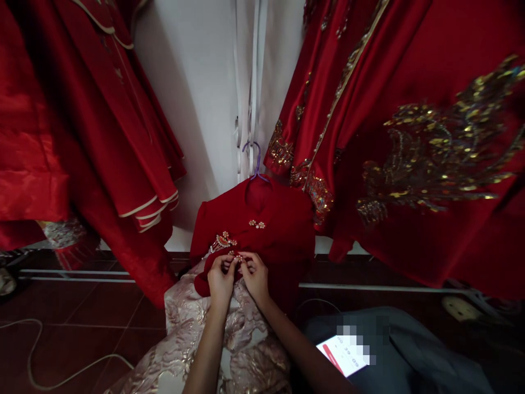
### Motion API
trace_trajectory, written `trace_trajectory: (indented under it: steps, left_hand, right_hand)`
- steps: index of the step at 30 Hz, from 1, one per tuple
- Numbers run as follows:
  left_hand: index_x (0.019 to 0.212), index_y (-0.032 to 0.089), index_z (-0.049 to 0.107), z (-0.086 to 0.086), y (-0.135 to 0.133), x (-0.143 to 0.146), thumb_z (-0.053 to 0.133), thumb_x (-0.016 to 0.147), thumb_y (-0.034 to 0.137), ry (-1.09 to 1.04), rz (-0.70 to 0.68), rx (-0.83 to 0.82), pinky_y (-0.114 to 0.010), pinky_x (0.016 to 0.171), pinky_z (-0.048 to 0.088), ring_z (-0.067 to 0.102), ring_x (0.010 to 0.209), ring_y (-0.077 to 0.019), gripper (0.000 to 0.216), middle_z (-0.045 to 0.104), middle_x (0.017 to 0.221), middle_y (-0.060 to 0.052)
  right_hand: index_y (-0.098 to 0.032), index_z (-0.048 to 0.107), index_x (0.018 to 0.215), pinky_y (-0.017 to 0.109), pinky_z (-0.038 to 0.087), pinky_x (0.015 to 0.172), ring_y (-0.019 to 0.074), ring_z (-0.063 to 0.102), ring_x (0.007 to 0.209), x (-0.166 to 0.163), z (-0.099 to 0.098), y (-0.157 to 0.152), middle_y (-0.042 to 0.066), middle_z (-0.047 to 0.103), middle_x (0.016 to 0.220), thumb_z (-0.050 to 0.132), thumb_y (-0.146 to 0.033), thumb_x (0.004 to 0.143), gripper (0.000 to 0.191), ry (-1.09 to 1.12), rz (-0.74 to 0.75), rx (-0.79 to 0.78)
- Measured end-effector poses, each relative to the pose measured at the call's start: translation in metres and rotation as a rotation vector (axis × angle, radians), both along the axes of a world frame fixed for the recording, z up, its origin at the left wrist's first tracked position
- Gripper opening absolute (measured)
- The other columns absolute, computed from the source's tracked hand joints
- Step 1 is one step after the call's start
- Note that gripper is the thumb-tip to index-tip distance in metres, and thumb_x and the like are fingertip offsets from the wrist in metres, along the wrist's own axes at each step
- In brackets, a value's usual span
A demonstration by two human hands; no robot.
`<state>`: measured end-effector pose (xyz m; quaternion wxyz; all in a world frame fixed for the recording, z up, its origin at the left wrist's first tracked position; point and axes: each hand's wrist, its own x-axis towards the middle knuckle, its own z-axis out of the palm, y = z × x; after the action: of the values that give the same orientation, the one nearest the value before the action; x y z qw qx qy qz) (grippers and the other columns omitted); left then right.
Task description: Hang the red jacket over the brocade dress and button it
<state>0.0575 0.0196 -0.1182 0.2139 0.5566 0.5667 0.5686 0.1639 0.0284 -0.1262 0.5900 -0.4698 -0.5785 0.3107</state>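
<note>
A red garment (283, 219) hangs in front of me on a purple hanger (257, 158). Across its front, a beaded clasp (257, 224) lies below the neckline, and a jewelled ornament (223, 241) sits lower to the left. My left hand (220, 280) pinches one side of a small beaded clasp (238, 259) on the garment. Thumb and fingers of my right hand (256, 278) close on the other side of that clasp, with the fingertips of both hands almost touching. My fingers partly cover it, so whether its halves are joined I cannot tell.
Red garments (135, 137) with pale trim hang on the left. More red garments (394, 98) with gold sequins hang on the right. Pale patterned fabric (184, 312) lies under my forearms. A lit phone (342, 353) rests on dark cloth; a white cable (30, 355) crosses the tiled floor.
</note>
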Motion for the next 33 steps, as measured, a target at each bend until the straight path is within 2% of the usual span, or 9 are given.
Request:
trace_trajectory:
  steps: [15, 19, 21, 23, 25, 29, 33]
  left_hand:
    - [0.083, 0.016, 0.063, 0.006, -0.003, 0.001, 0.063, 0.071, 0.041, -0.098, 0.011, -0.030, -0.026, 0.062, 0.050, 0.062, 0.062, -0.0145, 0.027, 0.068, 0.075, -0.004]
    - [0.082, 0.015, 0.066, 0.008, -0.002, 0.000, 0.065, 0.068, 0.036, -0.194, -0.068, -0.059, -0.026, 0.062, 0.050, 0.063, 0.065, -0.0156, 0.025, 0.069, 0.076, -0.006]
    - [0.078, 0.015, 0.067, 0.013, -0.001, 0.000, 0.064, 0.068, 0.031, -0.218, -0.153, -0.081, -0.026, 0.064, 0.050, 0.063, 0.067, -0.0159, 0.019, 0.069, 0.075, -0.005]
    - [0.072, 0.014, 0.067, 0.018, 0.003, 0.000, 0.062, 0.069, 0.028, -0.244, -0.274, -0.108, -0.026, 0.067, 0.050, 0.063, 0.068, -0.0157, 0.015, 0.069, 0.072, -0.005]
    - [0.068, 0.013, 0.065, 0.021, 0.011, -0.001, 0.059, 0.071, 0.029, -0.336, -0.315, -0.133, -0.026, 0.066, 0.050, 0.062, 0.065, -0.0148, 0.017, 0.067, 0.069, -0.005]
    - [0.081, 0.013, 0.063, 0.022, 0.031, -0.004, 0.059, 0.072, 0.032, -0.592, -0.110, -0.105, -0.027, 0.064, 0.050, 0.061, 0.063, -0.0125, 0.022, 0.067, 0.075, -0.005]
    - [0.089, 0.013, 0.064, 0.020, 0.041, -0.003, 0.065, 0.069, 0.034, -0.630, -0.101, -0.077, -0.029, 0.071, 0.051, 0.063, 0.074, -0.0136, 0.029, 0.067, 0.092, -0.008]
  right_hand:
    - [-0.019, 0.061, 0.094, 0.021, 0.051, 0.050, 0.0109, 0.059, 0.062, 0.001, 0.004, -0.002, 0.006, 0.062, 0.093, 0.048, -0.019, 0.077, 0.021, -0.009, 0.006, 0.040]
    - [-0.020, 0.058, 0.097, 0.021, 0.050, 0.052, 0.0107, 0.057, 0.065, 0.000, 0.005, -0.004, 0.004, 0.057, 0.094, 0.051, -0.013, 0.071, 0.028, -0.053, 0.023, 0.073]
    - [-0.020, 0.056, 0.096, 0.021, 0.049, 0.051, 0.0105, 0.055, 0.064, -0.002, 0.004, -0.005, 0.004, 0.054, 0.094, 0.053, -0.012, 0.068, 0.030, -0.085, 0.017, 0.090]
    - [-0.020, 0.054, 0.091, 0.021, 0.047, 0.052, 0.0105, 0.052, 0.063, -0.002, 0.002, -0.004, 0.003, 0.052, 0.089, 0.052, -0.011, 0.066, 0.026, -0.118, -0.024, 0.105]
    - [-0.019, 0.052, 0.086, 0.021, 0.044, 0.052, 0.0109, 0.050, 0.062, -0.002, 0.000, -0.004, 0.002, 0.051, 0.083, 0.050, -0.009, 0.066, 0.022, -0.132, -0.073, 0.114]
    - [-0.019, 0.050, 0.083, 0.021, 0.040, 0.052, 0.0109, 0.047, 0.061, 0.001, -0.001, -0.006, 0.000, 0.050, 0.078, 0.048, -0.008, 0.065, 0.022, -0.111, -0.109, 0.151]
    - [-0.019, 0.049, 0.080, 0.021, 0.039, 0.054, 0.0103, 0.044, 0.058, 0.003, 0.001, -0.009, -0.001, 0.049, 0.075, 0.047, -0.007, 0.063, 0.021, -0.111, -0.134, 0.179]
